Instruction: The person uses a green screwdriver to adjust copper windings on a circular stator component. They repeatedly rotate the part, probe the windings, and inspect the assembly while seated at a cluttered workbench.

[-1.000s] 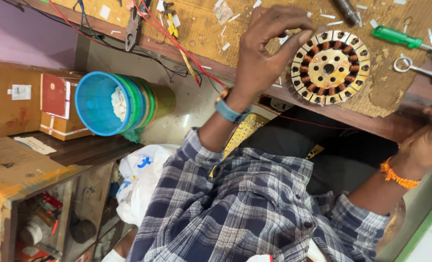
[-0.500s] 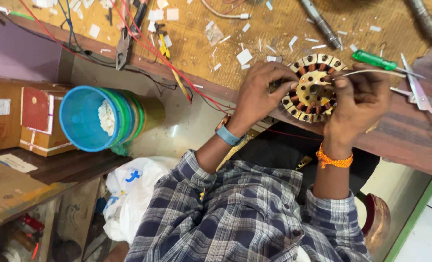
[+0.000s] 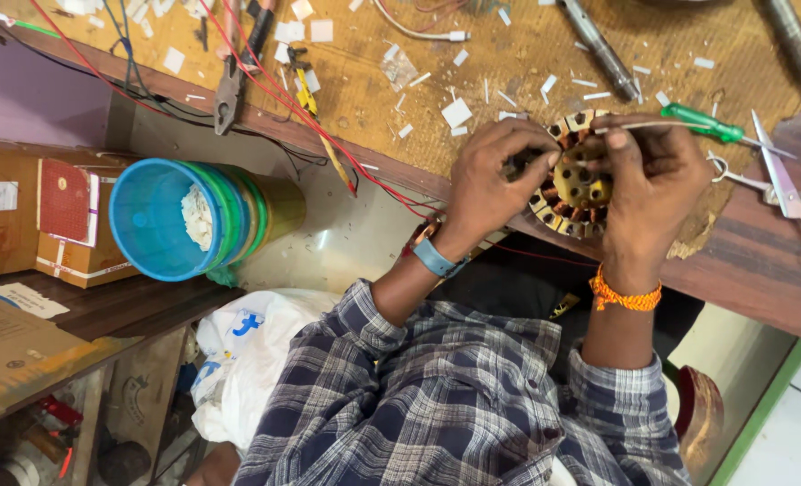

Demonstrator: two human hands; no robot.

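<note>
**K:** Head view, near to far. Checked sleeves first, then a blue band on the left wrist and an orange thread on the right. Both hands are on the motor core, which sits at the near edge of the bench, partly overhanging it.

**R:** Grip?

**K:** Left hand is curled round the core's left rim, fingers pressed onto it. Right hand is clamped over the top right, fingertips bent into the centre. A thin pale strip runs out past the right knuckles. I can't tell if it's pinched or just lying behind.

**R:** Step?

**K:** My read is work on the copper-wound slots, with the core steadied by the left hand and the right doing the fine part. Looks mid-job, since the windings are in place all round.

**R:** Next move needs?

**K:** A firm left-hand hold so the core doesn't slide off the edge, and small fingertip force at one slot. Tools are close by: the green screwdriver just beyond the right hand, scissors to its right. Farther left are red wire, pliers and paper scraps.
</note>
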